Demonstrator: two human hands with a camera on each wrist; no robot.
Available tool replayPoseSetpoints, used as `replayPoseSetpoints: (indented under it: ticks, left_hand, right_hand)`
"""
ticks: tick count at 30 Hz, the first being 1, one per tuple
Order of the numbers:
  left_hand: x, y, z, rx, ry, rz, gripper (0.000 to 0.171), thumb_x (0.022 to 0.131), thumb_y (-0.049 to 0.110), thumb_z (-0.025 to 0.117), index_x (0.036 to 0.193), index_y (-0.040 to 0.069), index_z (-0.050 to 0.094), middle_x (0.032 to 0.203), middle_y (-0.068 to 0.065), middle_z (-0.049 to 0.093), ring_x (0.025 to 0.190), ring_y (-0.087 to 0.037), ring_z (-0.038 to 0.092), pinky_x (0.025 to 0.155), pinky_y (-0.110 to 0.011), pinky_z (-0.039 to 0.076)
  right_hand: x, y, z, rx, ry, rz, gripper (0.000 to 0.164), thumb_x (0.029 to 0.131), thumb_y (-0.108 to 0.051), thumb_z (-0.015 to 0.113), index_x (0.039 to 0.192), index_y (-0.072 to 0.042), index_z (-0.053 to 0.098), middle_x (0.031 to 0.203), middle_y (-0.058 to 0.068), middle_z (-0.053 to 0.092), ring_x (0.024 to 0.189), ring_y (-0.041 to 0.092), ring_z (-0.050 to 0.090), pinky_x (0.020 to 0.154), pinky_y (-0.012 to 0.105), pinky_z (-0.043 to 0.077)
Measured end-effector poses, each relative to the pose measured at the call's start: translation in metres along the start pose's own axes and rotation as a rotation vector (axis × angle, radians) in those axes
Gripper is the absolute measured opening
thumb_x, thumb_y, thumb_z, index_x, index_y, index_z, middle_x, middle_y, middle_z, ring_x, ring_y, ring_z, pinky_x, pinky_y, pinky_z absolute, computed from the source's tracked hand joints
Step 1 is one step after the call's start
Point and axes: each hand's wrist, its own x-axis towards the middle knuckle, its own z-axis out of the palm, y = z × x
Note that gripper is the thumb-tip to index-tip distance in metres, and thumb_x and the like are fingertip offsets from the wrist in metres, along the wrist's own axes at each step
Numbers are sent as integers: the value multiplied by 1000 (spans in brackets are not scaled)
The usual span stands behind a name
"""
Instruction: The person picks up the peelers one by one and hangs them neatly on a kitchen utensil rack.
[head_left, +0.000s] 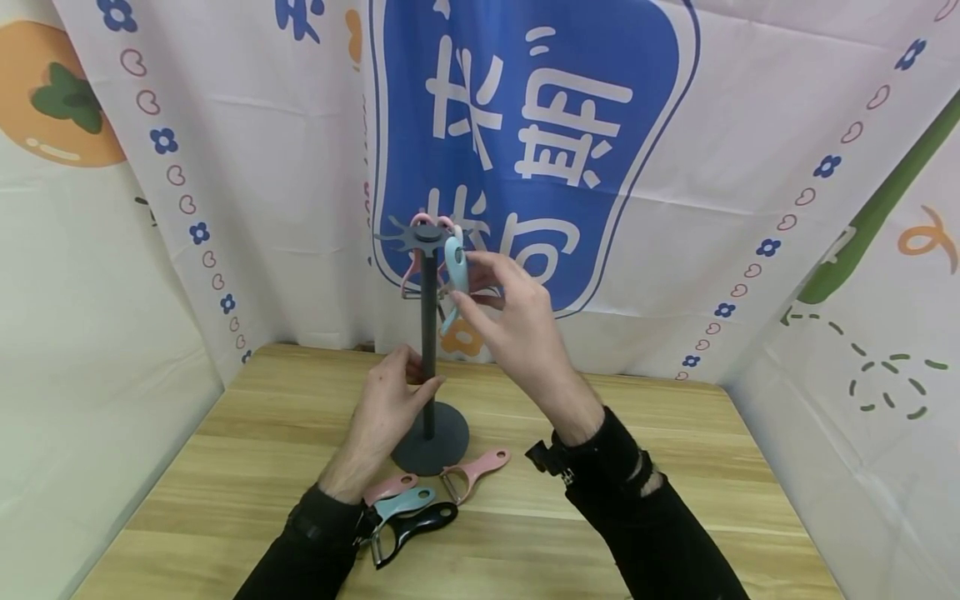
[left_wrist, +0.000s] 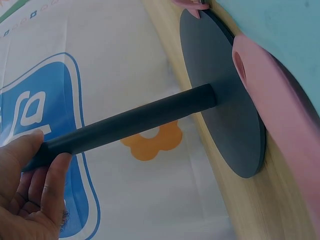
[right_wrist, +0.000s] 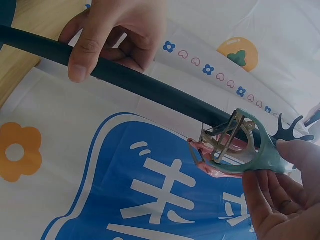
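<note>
My left hand grips the dark grey pole of an upright stand, thumb on one side and fingers on the other. In my right hand is a light blue peeler, pinched between thumb and fingers, its handle end right at the stand's hooked top. The right wrist view shows the blade frame of this light blue peeler toward the pole, overlapping pink peelers. Those pink peelers hang from hooks on the far side of the stand, partly hidden.
By the round base lie a pink peeler, another pink peeler, a light blue peeler and a black peeler. A printed curtain hangs behind the wooden table.
</note>
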Motion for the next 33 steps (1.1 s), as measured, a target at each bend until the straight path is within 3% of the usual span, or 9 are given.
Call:
replayPoseSetpoints:
  ticks: [9,20,28,33]
  left_hand:
    - [2,0,-2,29,-22,7,30,91,28,80,106,16,58,94,0,65,85,-15,65,69,-35,61]
    - [4,3,-10,-27,-101,33,30,93,20,78,114,11,58,105,-5,64,97,-21,67,76,-35,64]
    - [6,1,-19,-51,-154,71,30,94,18,76,118,12,59,108,-3,63,100,-19,65,79,-28,62]
    - [8,1,-29,-53,-184,81,30,96,15,73,122,11,60,112,-4,62,104,-21,64,83,-31,62]
  right_hand:
    - [-6,4,1,1,-5,-2,50,96,-22,74,140,-8,57,118,1,62,108,9,62,90,22,57]
    - [-17,13,-1,-11,-28,5,54,97,-29,73,144,-10,55,121,2,62,113,10,61,93,22,56]
    - [-28,30,-2,10,-38,65,51,97,-22,73,143,-10,56,120,2,64,112,10,62,92,24,57]
    - [-36,42,1,38,-55,122,49,98,-25,72,142,-11,57,118,2,65,111,11,63,91,27,59]
